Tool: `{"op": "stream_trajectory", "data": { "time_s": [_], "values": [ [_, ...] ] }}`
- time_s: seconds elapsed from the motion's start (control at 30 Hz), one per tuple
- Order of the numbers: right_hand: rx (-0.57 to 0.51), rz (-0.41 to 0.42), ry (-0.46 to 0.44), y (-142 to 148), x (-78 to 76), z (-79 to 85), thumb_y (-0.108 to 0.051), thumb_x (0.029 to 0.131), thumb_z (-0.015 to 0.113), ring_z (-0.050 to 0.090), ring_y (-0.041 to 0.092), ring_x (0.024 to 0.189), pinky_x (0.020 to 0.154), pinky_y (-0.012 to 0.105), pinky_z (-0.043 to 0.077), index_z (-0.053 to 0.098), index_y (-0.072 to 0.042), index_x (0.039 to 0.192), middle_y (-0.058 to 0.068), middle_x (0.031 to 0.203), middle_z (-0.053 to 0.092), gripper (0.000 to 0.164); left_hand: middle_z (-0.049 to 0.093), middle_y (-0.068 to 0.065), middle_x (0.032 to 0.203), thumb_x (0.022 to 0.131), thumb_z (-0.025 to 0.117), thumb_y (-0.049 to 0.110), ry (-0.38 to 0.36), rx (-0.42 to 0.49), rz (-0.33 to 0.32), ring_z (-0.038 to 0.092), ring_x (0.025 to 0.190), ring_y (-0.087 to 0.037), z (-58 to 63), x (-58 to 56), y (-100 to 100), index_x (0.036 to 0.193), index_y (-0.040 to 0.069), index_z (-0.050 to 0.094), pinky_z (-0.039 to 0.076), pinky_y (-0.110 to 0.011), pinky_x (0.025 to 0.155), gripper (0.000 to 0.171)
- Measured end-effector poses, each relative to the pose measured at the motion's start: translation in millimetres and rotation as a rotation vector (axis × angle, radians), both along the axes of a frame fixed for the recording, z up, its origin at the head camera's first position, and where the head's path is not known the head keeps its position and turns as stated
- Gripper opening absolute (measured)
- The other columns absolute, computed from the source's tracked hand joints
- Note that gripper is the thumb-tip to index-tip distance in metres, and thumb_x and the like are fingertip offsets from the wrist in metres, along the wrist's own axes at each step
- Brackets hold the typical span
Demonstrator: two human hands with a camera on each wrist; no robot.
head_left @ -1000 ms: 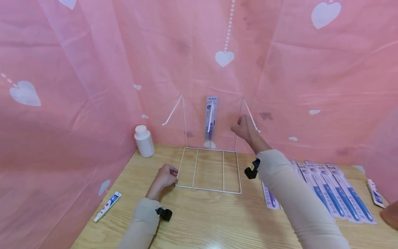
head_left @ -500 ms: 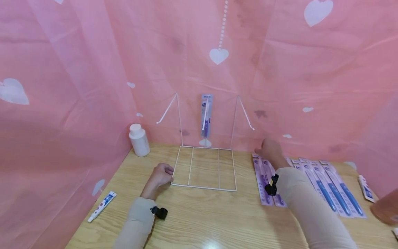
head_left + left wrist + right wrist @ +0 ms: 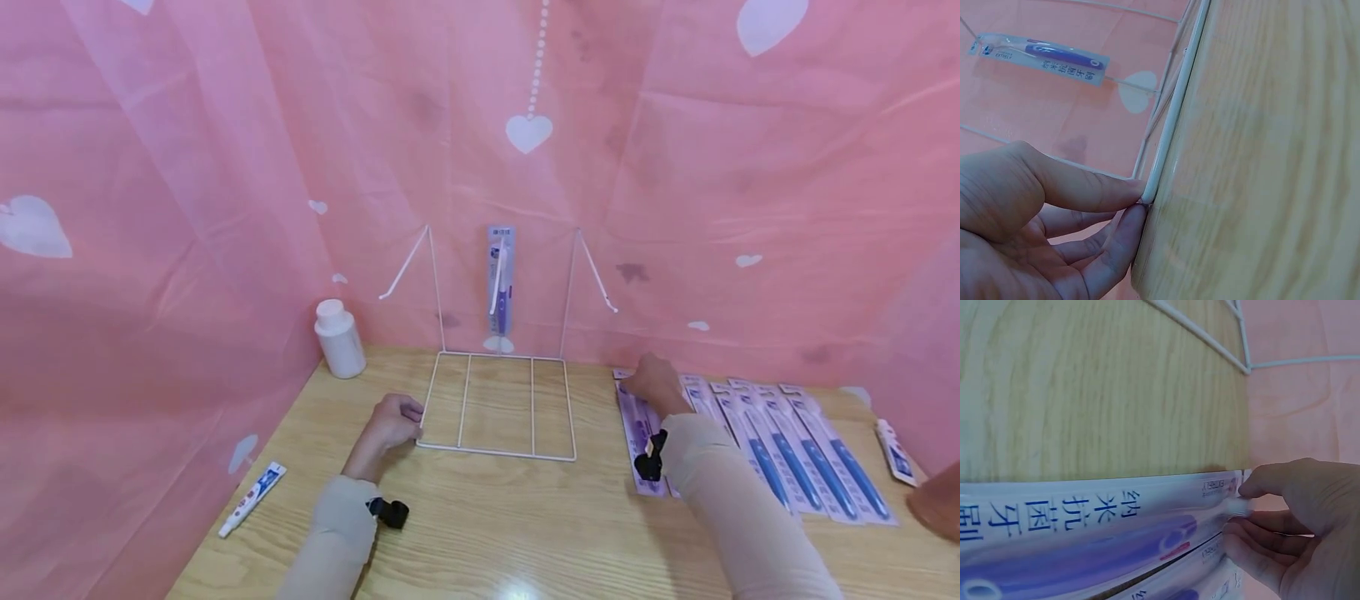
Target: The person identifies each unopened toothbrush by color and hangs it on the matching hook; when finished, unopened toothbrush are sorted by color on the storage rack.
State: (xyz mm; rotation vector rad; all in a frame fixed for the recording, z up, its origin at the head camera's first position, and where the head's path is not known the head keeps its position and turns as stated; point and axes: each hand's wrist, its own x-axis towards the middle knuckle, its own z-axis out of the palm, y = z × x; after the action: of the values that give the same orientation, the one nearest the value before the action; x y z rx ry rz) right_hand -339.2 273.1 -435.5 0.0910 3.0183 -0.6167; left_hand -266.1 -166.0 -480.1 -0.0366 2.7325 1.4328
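Note:
My left hand (image 3: 392, 419) pinches the front left corner of a white wire display rack (image 3: 495, 454) on the table; in the left wrist view thumb and forefinger (image 3: 1125, 228) meet at the corner of the wire. A purple packaged toothbrush (image 3: 502, 317) hangs upright on the rack's middle hook, while the two outer hooks hold nothing. Right of the rack, my right hand (image 3: 654, 383) holds the far end of another purple packaged toothbrush (image 3: 1072, 556), which lies on the table. Thumb and fingers lie at either side of its end in the right wrist view.
Several blue packaged toothbrushes (image 3: 802, 454) lie fanned out at the right. Beyond them lies a toothpaste tube (image 3: 895, 452) near a brownish rounded object (image 3: 937, 504). A white bottle (image 3: 341, 340) stands at the back left, and another toothpaste tube (image 3: 252, 500) lies at the front left.
My right hand has moved from beside the rack's right hook down and right to the purple toothbrush packs, taking hold of one's far end. My left hand has stayed at the rack corner.

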Motion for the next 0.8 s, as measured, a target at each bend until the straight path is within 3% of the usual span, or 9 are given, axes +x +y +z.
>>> {"op": "stream_trajectory", "data": {
  "time_s": [0.2,0.37,0.5,0.8],
  "values": [
    [0.024,0.007,0.014,1.4,-0.4,-5.6,-0.016,0.076,0.069,0.056,0.029,0.064,0.058,0.041,0.047,0.058,0.004,0.081,0.015,0.073,0.059,0.023,0.065,-0.01,0.086,0.066,0.072,-0.013,0.007,0.009,-0.005,0.062,0.082,-0.023,1.6,-0.1,2.3,0.097,-0.005,0.068,0.053,-0.035,0.075,0.032],
    [0.039,0.038,0.025,-0.5,1.4,-0.6,-0.013,0.076,0.068,0.054,0.03,0.066,0.061,0.042,0.047,0.055,0.004,0.082,0.015,0.074,0.057,0.022,0.065,-0.009,0.086,0.067,0.073,-0.013,-0.006,0.008,0.002,0.061,0.082,-0.023,1.3,-0.7,2.5,0.097,-0.004,0.069,0.053,-0.034,0.074,0.032],
    [0.012,0.076,0.076,-4.5,2.2,10.1,-0.011,0.076,0.069,0.052,0.026,0.061,0.056,0.036,0.044,0.054,-0.001,0.075,0.011,0.069,0.054,0.019,0.065,-0.008,0.087,0.067,0.073,-0.012,-0.021,0.004,0.009,0.061,0.083,-0.023,1.3,-0.5,1.5,0.098,-0.003,0.069,0.053,-0.035,0.075,0.033],
    [-0.071,0.116,0.169,-14.6,13.8,47.1,-0.011,0.077,0.068,0.036,0.012,0.044,0.043,0.026,0.033,0.042,-0.011,0.055,-0.003,0.049,0.038,0.034,0.065,-0.009,0.086,0.066,0.072,-0.013,-0.005,0.001,0.018,0.062,0.082,-0.023,3.3,3.2,1.1,0.097,-0.004,0.068,0.053,-0.035,0.076,0.033]
  ]
}}
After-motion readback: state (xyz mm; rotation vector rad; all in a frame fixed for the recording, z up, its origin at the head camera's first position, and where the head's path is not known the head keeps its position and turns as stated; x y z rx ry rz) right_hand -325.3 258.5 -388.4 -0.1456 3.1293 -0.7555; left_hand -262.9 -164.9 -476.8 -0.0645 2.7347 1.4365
